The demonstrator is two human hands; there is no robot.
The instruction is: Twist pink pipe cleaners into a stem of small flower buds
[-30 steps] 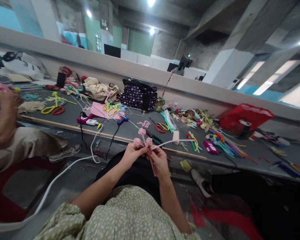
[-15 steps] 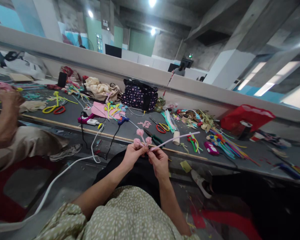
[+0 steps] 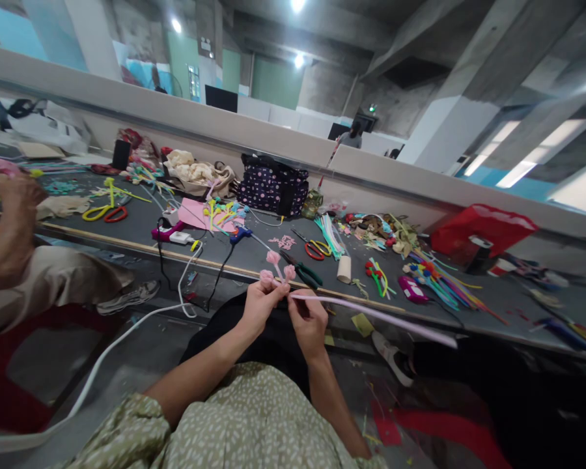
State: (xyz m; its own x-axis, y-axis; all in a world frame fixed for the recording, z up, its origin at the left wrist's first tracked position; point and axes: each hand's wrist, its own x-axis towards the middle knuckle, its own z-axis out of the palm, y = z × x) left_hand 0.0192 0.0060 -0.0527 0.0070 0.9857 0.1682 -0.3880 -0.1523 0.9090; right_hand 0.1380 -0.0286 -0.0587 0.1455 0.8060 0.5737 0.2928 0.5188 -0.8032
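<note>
Between the fingers of my left hand [image 3: 260, 305] is a small cluster of pink pipe-cleaner flowers [image 3: 273, 258], their fuzzy heads standing above my thumb. My right hand [image 3: 308, 319] is closed in a pinch close beside it, at the near end of a long pale pink pipe cleaner [image 3: 376, 315]. That strip runs out to the right and slopes down past the table edge. Where the strip meets the flower stems is hidden by my fingertips. Just beyond my hands lie dark-handled pliers [image 3: 306, 275] and red-and-yellow scissors [image 3: 318, 249] on the table.
A blue glue gun [image 3: 240, 234] and a magenta glue gun [image 3: 170, 232] lie left, their cords hanging over the edge. A beige cylinder [image 3: 344, 269] and coloured pipe cleaners [image 3: 439, 286] are at right. A co-worker's hand [image 3: 19, 192] works at far left. A dotted bag [image 3: 272, 185] stands behind.
The free end of the long pipe cleaner has swung down from pointing up-right over the table to sloping below its edge. My right hand has turned slightly; my left stays nearly still.
</note>
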